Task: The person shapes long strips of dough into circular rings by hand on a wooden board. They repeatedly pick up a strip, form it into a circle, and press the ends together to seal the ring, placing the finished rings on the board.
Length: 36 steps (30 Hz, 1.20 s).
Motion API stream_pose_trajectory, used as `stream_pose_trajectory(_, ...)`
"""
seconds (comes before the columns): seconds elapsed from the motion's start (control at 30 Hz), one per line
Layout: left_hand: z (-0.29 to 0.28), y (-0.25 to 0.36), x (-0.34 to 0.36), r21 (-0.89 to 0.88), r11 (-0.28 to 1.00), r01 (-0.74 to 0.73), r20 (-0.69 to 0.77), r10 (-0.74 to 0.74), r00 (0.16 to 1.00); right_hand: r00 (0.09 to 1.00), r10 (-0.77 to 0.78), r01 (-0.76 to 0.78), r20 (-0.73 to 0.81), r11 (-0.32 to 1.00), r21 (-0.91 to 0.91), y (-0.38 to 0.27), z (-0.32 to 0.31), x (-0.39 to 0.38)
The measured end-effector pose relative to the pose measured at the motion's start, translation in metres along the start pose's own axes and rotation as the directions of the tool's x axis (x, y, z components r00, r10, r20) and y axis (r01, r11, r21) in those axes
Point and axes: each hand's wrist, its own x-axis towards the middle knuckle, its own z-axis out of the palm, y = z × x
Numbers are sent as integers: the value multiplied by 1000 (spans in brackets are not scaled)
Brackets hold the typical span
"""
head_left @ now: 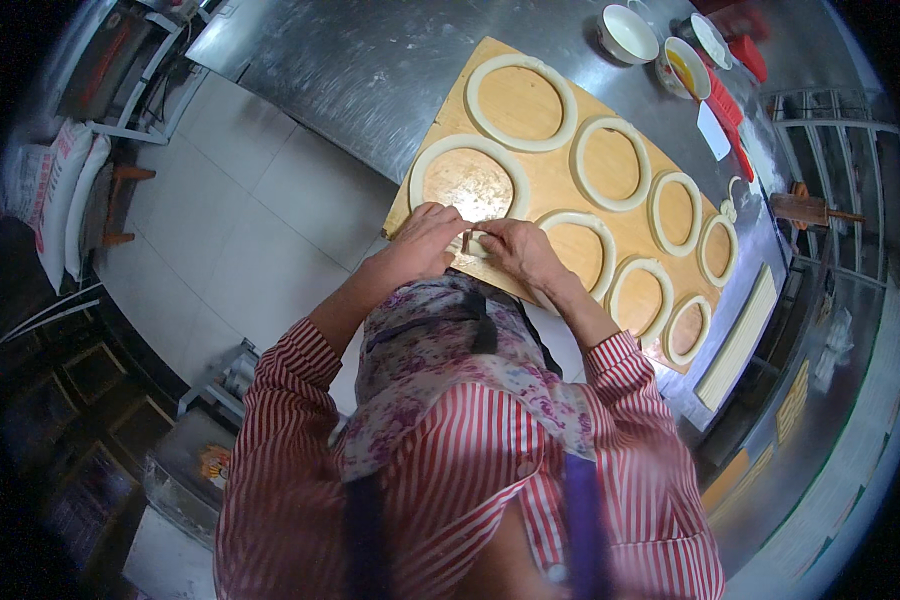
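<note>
At the far left, white sacks (70, 205) stand stacked beside the tiled floor (225, 165). To their right, the steel surface (330, 80) runs across the far side and carries a tilted wooden board (450, 100).

Your left hand (422, 243) is at the board's near left edge, fingers bent and gripping the near side of the leftmost dough ring (520, 190). That ring lies flat on the board, its near section largely covered by your hands. Your right hand (523, 250) grips the same section just to the right, thumb and fingers drawn together; a little pale dough shows between the two hands. Exact fingertip contact is partly hidden.

Seven other dough rings (518, 60) lie on the board, beyond and to the right of your hands, with the smaller ones toward the right.

Beyond the board, on the far right of the surface, you have a white bowl (630, 40), then a second bowl (667, 78) with yellow contents. Right of these sit a red basket (725, 108) and a flat white scraper (713, 131). Farther right, a long pale ridged strip (738, 335) lies apart from the board.
</note>
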Motion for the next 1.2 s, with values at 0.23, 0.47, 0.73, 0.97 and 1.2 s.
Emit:
stream_pose_trajectory(0.23,-3,-21,5,-23,1000,-3,82,5,997,954,-104,65,-281,987,-146,-19,29,-15)
stream_pose_trajectory(0.47,-14,-17,9,106,968,-226,43,222,974,905,10,-73,-425,988,-133,-15,50,-15)
stream_pose_trajectory(0.73,0,-29,14,-3,980,-199,-67,199,978,829,85,-148,-553,986,-70,-17,64,-10)
stream_pose_trajectory(0.97,8,-36,15,-7,959,-283,-80,281,956,817,75,-139,-572,988,-68,-21,65,-8)
stream_pose_trajectory(1.2,10,-37,14,3,960,-281,-39,281,959,862,25,-144,-507,970,-197,-22,67,-6)
